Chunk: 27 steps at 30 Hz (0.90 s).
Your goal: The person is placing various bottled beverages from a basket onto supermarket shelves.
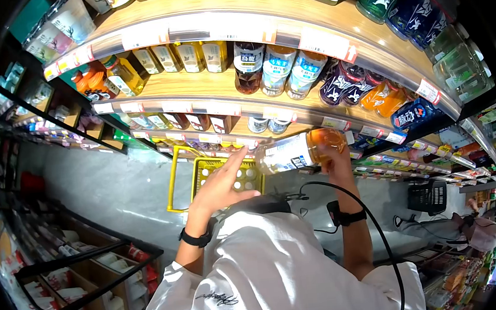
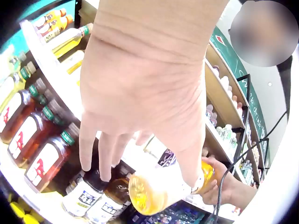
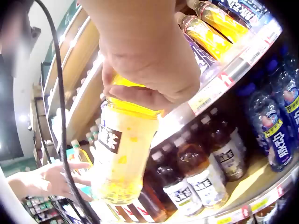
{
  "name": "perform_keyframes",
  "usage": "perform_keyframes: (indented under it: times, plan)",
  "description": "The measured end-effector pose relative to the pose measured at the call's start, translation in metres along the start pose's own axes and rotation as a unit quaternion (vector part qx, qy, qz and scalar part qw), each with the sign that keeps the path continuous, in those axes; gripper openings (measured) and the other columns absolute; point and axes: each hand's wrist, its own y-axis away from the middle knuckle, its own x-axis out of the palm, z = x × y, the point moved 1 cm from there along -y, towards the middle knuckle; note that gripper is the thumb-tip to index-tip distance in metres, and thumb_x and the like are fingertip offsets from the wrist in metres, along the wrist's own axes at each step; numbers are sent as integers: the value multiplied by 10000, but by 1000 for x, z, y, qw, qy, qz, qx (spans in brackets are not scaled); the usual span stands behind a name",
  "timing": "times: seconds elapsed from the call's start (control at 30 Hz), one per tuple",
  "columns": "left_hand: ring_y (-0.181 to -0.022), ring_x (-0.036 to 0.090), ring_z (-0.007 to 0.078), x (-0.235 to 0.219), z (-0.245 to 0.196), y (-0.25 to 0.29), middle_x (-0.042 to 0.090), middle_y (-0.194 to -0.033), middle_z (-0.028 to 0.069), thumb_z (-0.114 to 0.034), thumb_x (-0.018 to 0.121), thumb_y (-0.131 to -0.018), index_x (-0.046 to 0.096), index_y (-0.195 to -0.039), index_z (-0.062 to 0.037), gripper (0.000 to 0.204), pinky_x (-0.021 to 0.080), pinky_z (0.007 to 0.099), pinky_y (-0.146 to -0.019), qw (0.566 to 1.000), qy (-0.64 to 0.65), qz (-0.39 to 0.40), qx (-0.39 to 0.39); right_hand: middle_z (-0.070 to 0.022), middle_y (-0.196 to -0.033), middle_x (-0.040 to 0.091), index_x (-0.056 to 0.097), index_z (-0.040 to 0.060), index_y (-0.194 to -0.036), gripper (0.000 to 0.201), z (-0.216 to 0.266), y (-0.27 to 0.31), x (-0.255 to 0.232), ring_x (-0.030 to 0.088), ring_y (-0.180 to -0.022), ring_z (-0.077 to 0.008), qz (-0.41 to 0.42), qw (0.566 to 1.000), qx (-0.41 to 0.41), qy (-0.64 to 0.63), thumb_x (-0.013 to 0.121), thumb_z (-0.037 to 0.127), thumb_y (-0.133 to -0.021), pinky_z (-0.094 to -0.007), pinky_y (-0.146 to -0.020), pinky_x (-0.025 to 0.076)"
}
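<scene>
right grip [image 1: 335,160]: curled round the cap end of the amber bottle [image 1: 286,153], holding it up
amber bottle: off the shelf, sideways in the head view, in front of the lower shelves' front edges, with base toward the left grip [image 1: 221,185]
left grip: holding nothing, with fingers straight and thumb apart, just beside the bottle's base; cannot tell if touching
yellow basket [image 1: 195,177]: below the left grip in the head view, partly hidden by it, loaded with white-topped items
middle shelf [image 1: 195,87]: dark bottle [image 1: 249,66] near the front edge, mid-length, with two blue-labelled bottles [image 1: 292,74] just to the right; orange bottles [image 1: 384,97] toward the right end; yellow cartons [image 1: 191,56] left of the dark bottle
wrists: black bands [image 1: 197,238] on both
cable [image 1: 378,226]: black, looping over the right forearm
aisle, far right: black basket [image 1: 429,198] on the floor, another person [image 1: 485,233] near it
</scene>
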Motion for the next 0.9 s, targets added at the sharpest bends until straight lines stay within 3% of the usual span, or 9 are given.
perform_keyframes:
  times: [0.1,0.23,0.3,0.33,0.43,0.47,0.53,0.83,0.9]
  plan:
    - [-1473,471,360,-4,-13,-8,440,-1629,199,-251,911,-771,315,-1629,-79,1059,437,438,-1179,998,53,-1,22,7,-821,670,651,83,-1187,384,6,3,-3,426,-399,-57,86,983,105,-127,783,303,-901,-217,-373,345]
    - [-1353,594,371,-12,-24,-1,589,-1510,164,-224,950,-699,408,-1594,-143,1049,503,437,-1097,987,134,86,3,30,-774,665,639,111,-1165,377,23,11,13,384,-381,-37,137,972,147,-120,705,436,-986,-216,-370,334]
    - [-1245,664,387,-17,-34,5,688,-1373,162,-183,942,-671,431,-1581,-157,1044,545,439,-1030,986,127,104,-7,38,-769,672,653,128,-1173,423,26,12,23,467,-429,-35,143,971,157,-107,661,516,-1006,-207,-396,361]
    - [-1037,739,382,-16,-39,3,778,-1145,128,-179,942,-653,390,-1622,-182,1116,576,434,-879,991,80,46,92,40,-775,680,661,128,-1176,434,24,11,26,515,-471,-37,134,975,156,-79,648,528,-1010,-201,-411,374]
    - [-836,745,340,-20,-48,15,791,-963,89,-192,950,-643,323,-1670,-216,1204,548,407,-742,985,126,114,-25,47,-842,703,677,110,-1190,460,26,13,29,627,-642,-26,154,973,167,-36,608,535,-1029,-186,-489,426]
    - [-700,706,317,-19,-52,16,771,-839,65,-200,940,-654,268,-1693,-231,1238,503,387,-659,986,114,114,30,44,-882,705,678,107,-1193,454,21,11,34,629,-676,-20,159,974,157,-32,607,525,-1031,-187,-517,434]
    - [-709,711,324,-11,-52,20,768,-835,74,-228,917,-686,282,-1690,-241,1187,514,390,-656,985,100,127,53,35,-971,693,677,103,-1211,441,15,3,34,621,-755,-15,212,967,134,-31,598,502,-1038,-196,-570,432]
    - [-774,733,349,-14,-53,26,782,-930,109,-225,900,-683,402,-1638,-310,1081,535,400,-677,986,79,132,62,21,-911,684,647,102,-1238,437,11,0,35,595,-671,-31,226,956,183,-29,510,484,-1077,-214,-517,408]
    - [-787,736,350,-14,-53,26,784,-961,113,-221,898,-679,425,-1626,-322,1064,537,397,-682,986,82,134,57,21,-938,692,653,93,-1250,404,9,-7,37,620,-712,-41,255,953,152,57,516,430,-1075,-218,-539,439]
